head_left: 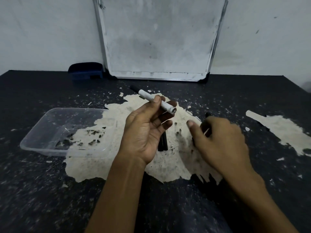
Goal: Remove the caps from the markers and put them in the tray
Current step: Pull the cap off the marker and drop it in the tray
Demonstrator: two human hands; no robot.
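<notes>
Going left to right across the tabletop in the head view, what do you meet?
Clear plastic tray → left hand, its grip on a white marker → right hand, reaching onto dark markers → torn pale patch of the table surface, far right.

Only one view: head cam looks fwd and down, close above both hands, table (pixel 50 190) beyond the fingers.
</notes>
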